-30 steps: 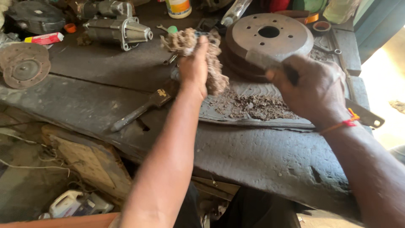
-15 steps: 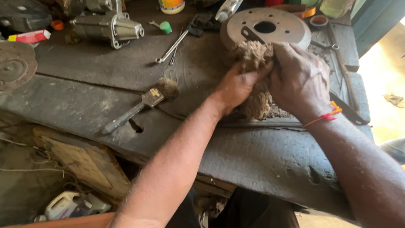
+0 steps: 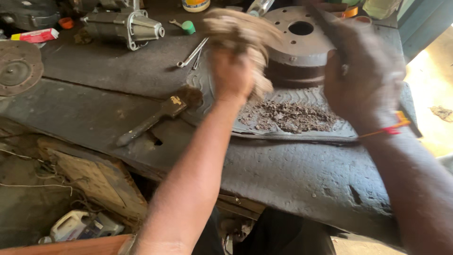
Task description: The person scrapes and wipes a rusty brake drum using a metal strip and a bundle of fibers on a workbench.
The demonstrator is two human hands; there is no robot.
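Note:
My left hand (image 3: 231, 78) is raised above the bench, closed on a frayed beige wad of rag (image 3: 240, 35). My right hand (image 3: 365, 71), with an orange band at the wrist, grips a dark, blurred tool (image 3: 324, 21) that sticks up and to the left. Both hands hover in front of a rusty brake disc (image 3: 302, 45) lying flat on a ribbed rubber mat (image 3: 330, 137). A pile of brown grit (image 3: 290, 115) lies on the mat just below the hands.
A dark hammer-like tool (image 3: 153, 118) lies left of the mat. Further back are two thin wrenches (image 3: 192, 53), a grey starter motor (image 3: 123, 26) and a green cap (image 3: 188, 27). A round rusty plate (image 3: 16, 68) sits at far left. A white jug (image 3: 75, 225) stands below the bench.
The hands were pressed together over the rag near the disc; now they have drawn apart, the left one lifting the rag up and left, the right one moving to the right.

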